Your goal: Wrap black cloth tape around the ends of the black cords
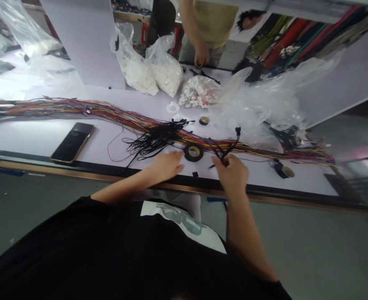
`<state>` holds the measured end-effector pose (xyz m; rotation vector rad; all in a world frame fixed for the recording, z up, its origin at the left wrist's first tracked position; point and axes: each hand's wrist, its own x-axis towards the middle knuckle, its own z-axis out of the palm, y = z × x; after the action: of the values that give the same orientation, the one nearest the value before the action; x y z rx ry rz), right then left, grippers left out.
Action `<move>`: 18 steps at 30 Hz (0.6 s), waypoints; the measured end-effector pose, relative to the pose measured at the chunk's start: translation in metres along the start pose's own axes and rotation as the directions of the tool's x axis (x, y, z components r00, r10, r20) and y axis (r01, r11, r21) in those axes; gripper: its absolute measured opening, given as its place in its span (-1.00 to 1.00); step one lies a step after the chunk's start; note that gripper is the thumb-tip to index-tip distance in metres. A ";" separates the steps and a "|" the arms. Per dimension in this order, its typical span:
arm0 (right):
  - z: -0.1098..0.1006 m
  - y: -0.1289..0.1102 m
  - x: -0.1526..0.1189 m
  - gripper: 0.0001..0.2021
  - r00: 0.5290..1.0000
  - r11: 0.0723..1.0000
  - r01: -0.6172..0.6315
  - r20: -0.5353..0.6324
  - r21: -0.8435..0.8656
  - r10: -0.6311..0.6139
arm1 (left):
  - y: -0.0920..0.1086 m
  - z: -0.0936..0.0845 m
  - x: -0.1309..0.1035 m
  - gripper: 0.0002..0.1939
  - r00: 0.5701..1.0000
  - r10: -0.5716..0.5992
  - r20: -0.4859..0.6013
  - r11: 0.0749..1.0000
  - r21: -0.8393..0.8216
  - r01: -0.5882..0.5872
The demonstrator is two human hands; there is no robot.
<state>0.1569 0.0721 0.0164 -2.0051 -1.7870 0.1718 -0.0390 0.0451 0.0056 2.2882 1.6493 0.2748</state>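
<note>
1. The right hand (232,173) is closed around a small bunch of thin black wires (226,148) with a black connector at the far end, held just above the white table (31,139).
2. The left hand (167,164) lies flat and open on the table, holding nothing, its fingertips beside a black roll of tape (193,152).
3. A loose heap of black wires (155,139) lies just past the left hand, on a long bundle of multicoloured wires (78,108).
4. A dark smartphone (72,142) lies well to the left.
</note>
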 end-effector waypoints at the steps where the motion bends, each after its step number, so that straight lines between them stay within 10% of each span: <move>1: -0.005 0.010 0.009 -0.70 0.998 0.992 -0.024 0.052 -0.121 0.030 | -0.008 -0.005 0.007 -0.61 0.995 -0.069 -0.069 0.997 0.017 0.070; 7: -0.006 0.039 0.030 -0.66 0.992 0.949 -0.068 0.080 -0.307 0.097 | -0.050 -0.018 0.053 -0.74 0.940 -0.278 -0.198 0.957 0.026 0.289; 12: 0.013 0.021 0.013 -0.74 0.981 0.984 0.176 -0.086 0.009 -0.174 | -0.058 -0.023 0.055 -0.78 0.903 -0.331 -0.273 0.944 -0.094 0.317; 16: 0.024 -0.012 0.000 -0.77 0.944 0.858 0.305 -0.012 0.414 -0.329 | -0.050 -0.035 0.033 -0.90 0.869 -0.341 -0.360 0.901 -0.388 0.193; 18: 0.027 -0.028 -0.002 -0.71 0.939 0.748 0.246 0.042 0.616 -0.342 | -0.043 -0.038 0.017 -0.94 0.919 -0.280 -0.278 0.808 -0.585 0.069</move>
<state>0.1207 0.0782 0.0034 -1.2626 -1.8092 0.7183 -0.0839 0.0786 0.0253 1.6819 1.6332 1.0358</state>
